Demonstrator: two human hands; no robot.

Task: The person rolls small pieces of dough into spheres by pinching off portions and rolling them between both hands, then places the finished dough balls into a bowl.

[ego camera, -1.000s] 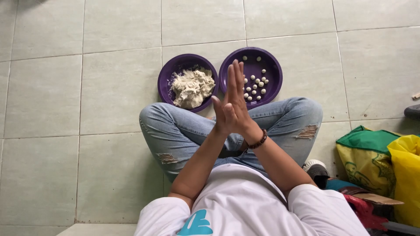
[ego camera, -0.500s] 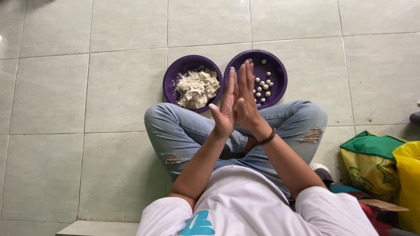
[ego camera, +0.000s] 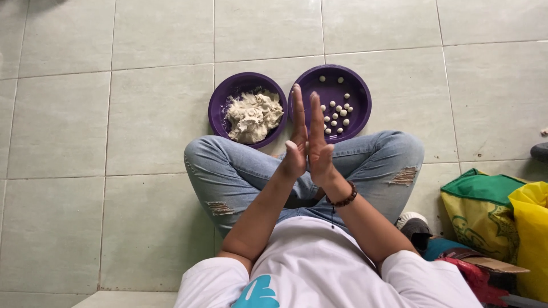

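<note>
My left hand [ego camera: 296, 142] and right hand [ego camera: 317, 145] are pressed flat together, palm to palm, above my crossed knees; whatever lies between them is hidden. Of 2 purple bowls, the right bowl [ego camera: 358, 85] holds about 13 finished small dough balls [ego camera: 337, 113]. The left bowl [ego camera: 220, 100] holds 1 large lump of dough [ego camera: 253, 116], so most seems unrolled.

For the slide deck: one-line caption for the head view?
Seated person presses left hand and right hand palm to palm above two purple bowls: dough and small balls.
</note>
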